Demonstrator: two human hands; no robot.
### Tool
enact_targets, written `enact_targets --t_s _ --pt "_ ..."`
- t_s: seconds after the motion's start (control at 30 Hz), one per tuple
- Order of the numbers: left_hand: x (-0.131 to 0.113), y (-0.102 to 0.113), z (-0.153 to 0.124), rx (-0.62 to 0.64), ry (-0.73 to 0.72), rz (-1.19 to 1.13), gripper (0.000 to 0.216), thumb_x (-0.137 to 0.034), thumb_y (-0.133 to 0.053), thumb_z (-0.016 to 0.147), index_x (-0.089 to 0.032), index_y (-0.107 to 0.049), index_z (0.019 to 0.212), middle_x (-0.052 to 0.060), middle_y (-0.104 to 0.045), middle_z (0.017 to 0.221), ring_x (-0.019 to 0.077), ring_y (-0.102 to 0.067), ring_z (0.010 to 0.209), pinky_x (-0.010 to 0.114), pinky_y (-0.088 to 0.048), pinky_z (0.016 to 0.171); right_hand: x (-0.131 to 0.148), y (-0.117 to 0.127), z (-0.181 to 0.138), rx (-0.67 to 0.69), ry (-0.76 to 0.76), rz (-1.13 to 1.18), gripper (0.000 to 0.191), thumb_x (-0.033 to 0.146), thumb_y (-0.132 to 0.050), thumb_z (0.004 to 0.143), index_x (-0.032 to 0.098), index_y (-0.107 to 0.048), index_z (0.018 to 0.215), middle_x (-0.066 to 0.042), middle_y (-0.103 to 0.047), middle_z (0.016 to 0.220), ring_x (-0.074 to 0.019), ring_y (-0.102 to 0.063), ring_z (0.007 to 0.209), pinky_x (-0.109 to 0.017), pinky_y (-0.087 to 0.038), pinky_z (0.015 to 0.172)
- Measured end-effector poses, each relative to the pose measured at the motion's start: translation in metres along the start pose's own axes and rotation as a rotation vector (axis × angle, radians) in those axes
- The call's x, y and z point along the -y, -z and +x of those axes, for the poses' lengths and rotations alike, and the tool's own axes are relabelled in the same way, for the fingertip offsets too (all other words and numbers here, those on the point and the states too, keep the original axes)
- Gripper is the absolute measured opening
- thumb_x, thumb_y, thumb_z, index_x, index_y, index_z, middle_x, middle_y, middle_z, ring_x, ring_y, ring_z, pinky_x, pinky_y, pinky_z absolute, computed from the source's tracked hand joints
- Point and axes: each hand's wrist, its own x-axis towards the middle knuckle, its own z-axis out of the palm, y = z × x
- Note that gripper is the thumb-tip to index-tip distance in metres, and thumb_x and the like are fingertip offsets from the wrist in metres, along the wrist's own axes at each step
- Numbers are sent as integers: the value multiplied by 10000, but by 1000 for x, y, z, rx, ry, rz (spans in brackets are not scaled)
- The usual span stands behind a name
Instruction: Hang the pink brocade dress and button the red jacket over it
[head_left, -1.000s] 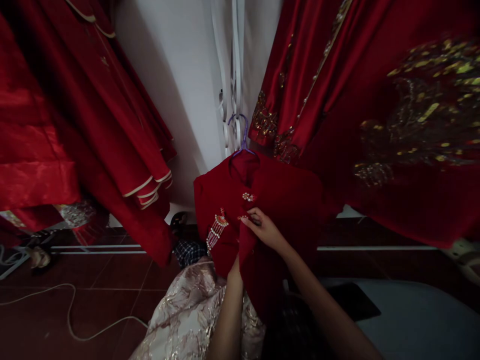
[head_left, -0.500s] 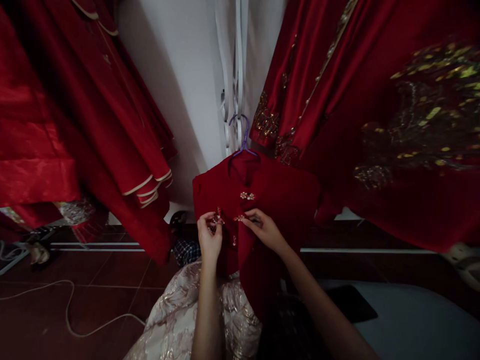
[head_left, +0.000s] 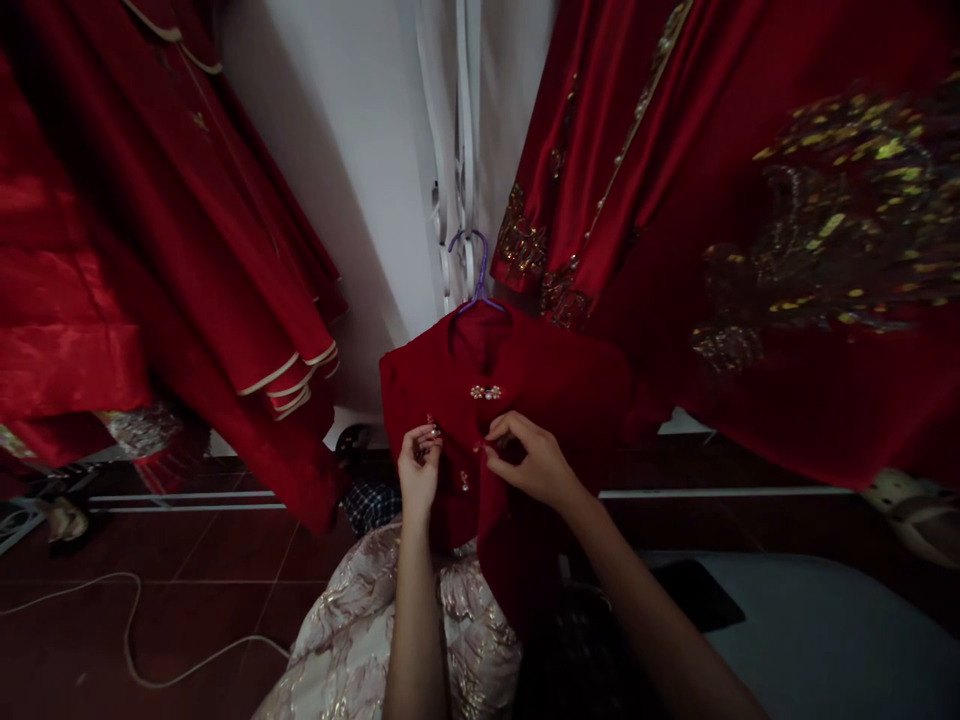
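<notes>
A red jacket [head_left: 555, 370] hangs from a purple hanger [head_left: 480, 285], its front partly parted. One jewelled clasp [head_left: 486, 393] joins the two sides near the neck. On the left front, my left hand [head_left: 418, 470] pinches another jewelled clasp [head_left: 435, 430], partly hidden by the fingers. My right hand [head_left: 536, 460] has thumb and forefinger curved around the edge of the other front panel, their tips close together at a small fastening there. Lower on the left front sits a further jewelled clasp piece [head_left: 465, 482].
Red garments [head_left: 247, 250] hang at the left, and a red gown with gold beading [head_left: 840, 230] at the right. White metal rack bars [head_left: 465, 120] stand behind. A pale brocade cloth [head_left: 352, 630] lies below; a white cable [head_left: 135, 630] crosses the tiled floor.
My right thumb and forefinger have parted slightly and shifted at the panel edge, where the clasp piece shows less. My left hand keeps its pinch. The view has shifted slightly.
</notes>
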Motion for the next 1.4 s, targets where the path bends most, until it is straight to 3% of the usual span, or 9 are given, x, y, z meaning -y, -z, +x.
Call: enact_targets --t_s 0.1,0.2,0.4,0.57,0.77,0.97,1.4 --pt "1 1 2 -13 35 -37 265 -258 -610 693 -143 -577 930 66 -633 907 121 -597 804 275 -470 796 -2 -8 0 15 -173 95 110 254 -578 723 200 -527 805 -21 -597 782 -122 -563 669 -257 -483 641" --pt "2 2 5 -12 74 -76 289 -248 -618 678 -132 -595 942 76 -655 894 125 -612 790 278 -481 783 -4 -22 4 36 -252 210 174 281 -579 719 203 -506 857 -18 -603 807 -120 -586 699 -240 -492 628" --pt "1 4 9 -23 125 -147 308 -258 -641 667 -123 -634 944 97 -669 968 146 -627 865 290 -480 830 -8 -45 20 33 -240 221 239 264 -558 732 211 -509 960 -23 -601 831 -108 -588 701 -207 -487 586" --pt "-7 3 8 45 107 -148 369 -283 -673 659 -124 -633 990 104 -669 994 161 -625 907 306 -475 861 -14 -51 25 62 -196 149 235 247 -530 768 212 -554 999 -22 -624 835 -109 -595 714 -223 -498 619" --pt "-14 0 6 -23 8 16 347 -320 -685 651 -122 -646 933 93 -680 916 157 -629 819 313 -500 808 -13 -58 20 6 -199 119 215 224 -504 789 223 -571 993 -35 -640 941 -124 -602 775 -243 -508 647" --pt "-17 2 4 -52 -18 72 339 -350 -671 666 -123 -657 917 94 -683 894 150 -626 777 291 -512 749 -10 -62 17 -83 -244 162 214 297 -519 799 216 -548 995 -46 -643 923 -137 -608 779 -250 -516 636" --pt "-20 10 1 -53 -43 193 307 -338 -652 679 -134 -688 906 81 -699 835 158 -640 722 282 -518 703 -8 -68 18 -71 -206 67 180 292 -501 819 238 -600 960 -33 -635 946 -140 -594 813 -253 -515 655"
